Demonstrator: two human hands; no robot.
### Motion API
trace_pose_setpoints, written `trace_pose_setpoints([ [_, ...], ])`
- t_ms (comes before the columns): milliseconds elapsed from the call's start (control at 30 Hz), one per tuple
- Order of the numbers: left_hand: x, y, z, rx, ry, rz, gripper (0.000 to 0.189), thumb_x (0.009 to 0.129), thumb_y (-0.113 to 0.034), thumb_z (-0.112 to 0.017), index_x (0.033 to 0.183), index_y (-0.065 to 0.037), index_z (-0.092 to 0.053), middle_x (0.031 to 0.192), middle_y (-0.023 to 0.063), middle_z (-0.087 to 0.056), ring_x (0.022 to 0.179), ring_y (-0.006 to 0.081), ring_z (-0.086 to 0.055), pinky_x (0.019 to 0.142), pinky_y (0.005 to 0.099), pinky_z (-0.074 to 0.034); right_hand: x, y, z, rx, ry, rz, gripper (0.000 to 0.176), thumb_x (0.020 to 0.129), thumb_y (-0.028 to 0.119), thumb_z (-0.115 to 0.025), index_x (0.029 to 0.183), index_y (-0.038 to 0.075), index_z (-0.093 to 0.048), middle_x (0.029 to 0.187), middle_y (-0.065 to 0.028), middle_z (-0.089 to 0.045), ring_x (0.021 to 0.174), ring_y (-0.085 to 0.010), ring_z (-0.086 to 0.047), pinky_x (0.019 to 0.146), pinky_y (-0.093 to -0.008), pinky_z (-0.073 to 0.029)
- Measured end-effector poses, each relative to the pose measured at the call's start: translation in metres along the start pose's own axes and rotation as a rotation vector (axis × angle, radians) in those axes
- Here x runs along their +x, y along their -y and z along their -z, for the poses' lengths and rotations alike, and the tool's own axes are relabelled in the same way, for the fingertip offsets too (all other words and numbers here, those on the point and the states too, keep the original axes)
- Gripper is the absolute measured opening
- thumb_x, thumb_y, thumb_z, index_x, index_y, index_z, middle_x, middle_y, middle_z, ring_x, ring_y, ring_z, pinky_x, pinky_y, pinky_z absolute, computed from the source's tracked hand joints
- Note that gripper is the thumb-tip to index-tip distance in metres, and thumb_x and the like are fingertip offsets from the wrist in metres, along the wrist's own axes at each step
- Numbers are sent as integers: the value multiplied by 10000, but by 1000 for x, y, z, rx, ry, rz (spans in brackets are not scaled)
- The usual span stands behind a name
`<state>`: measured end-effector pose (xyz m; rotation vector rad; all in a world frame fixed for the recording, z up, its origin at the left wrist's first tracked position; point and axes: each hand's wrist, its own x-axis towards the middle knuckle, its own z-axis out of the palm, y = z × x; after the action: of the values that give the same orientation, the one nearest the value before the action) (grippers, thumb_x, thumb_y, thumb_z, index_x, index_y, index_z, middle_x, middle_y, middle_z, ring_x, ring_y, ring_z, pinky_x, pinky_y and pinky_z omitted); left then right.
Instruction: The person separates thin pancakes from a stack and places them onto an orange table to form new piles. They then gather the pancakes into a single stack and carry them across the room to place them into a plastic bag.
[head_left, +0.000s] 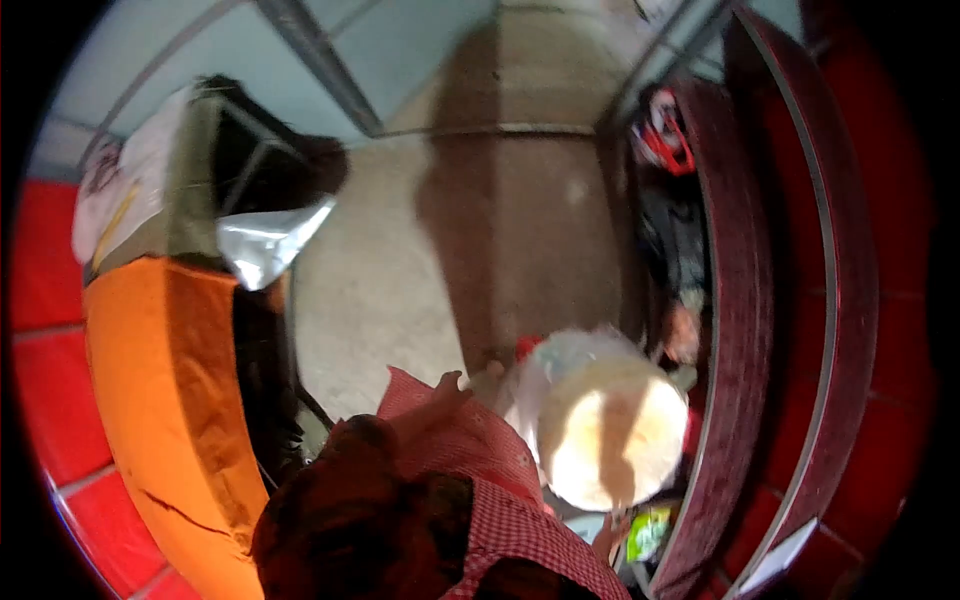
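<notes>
A large round pale disc [612, 435], of a kind I cannot make out, is at lower right, half in bright light with a dark shadow across it. Crumpled clear plastic [575, 350] lies along its far side. My right hand [612, 530] is at the disc's near rim, fingers against the edge; the rest of its grip is hidden. Out in front of my pink checked clothing [460, 445], my left hand [450, 388] is held with its fingers partly apart and nothing visible in it.
An orange-covered piece of furniture [165, 390] stands at left, with a silvery sheet [275, 240] sticking out. Dark red shelf boards [735, 330] line the right, holding a red-and-white item [665, 135] and dark bags. A green packet [648, 533] is near my right hand. Concrete floor [370, 260] lies ahead.
</notes>
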<state>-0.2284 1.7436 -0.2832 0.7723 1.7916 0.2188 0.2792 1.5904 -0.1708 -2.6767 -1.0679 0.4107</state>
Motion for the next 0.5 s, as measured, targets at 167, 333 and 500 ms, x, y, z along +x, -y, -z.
trace_pose_setpoints([
  [167,-4,79,103,-84,-321,57,729,760,-396,-768,1307,3,-497,1332,232,-480,1221,364,-480,1026,410,-411,-3,12,-61,118,260,-102,447,805,172,-752,1183,14,-574,1219,-160,-552,1074,-266,-544,770,-361,-527],
  [333,-87,147,229,74,-716,-119,693,742,-353,-770,1286,-22,-499,1320,223,-472,1205,360,-482,1014,414,-412,-24,46,-82,226,445,-23,438,815,178,-742,1184,8,-579,1215,-160,-561,1075,-270,-550,794,-367,-518],
  [500,-225,258,365,657,-1133,194,767,803,-477,-657,1415,-98,-393,1460,158,-366,1359,339,-307,1037,567,-325,-57,67,-91,337,593,16,430,825,184,-732,1185,2,-583,1210,-160,-570,1076,-274,-556,817,-372,-509],
])
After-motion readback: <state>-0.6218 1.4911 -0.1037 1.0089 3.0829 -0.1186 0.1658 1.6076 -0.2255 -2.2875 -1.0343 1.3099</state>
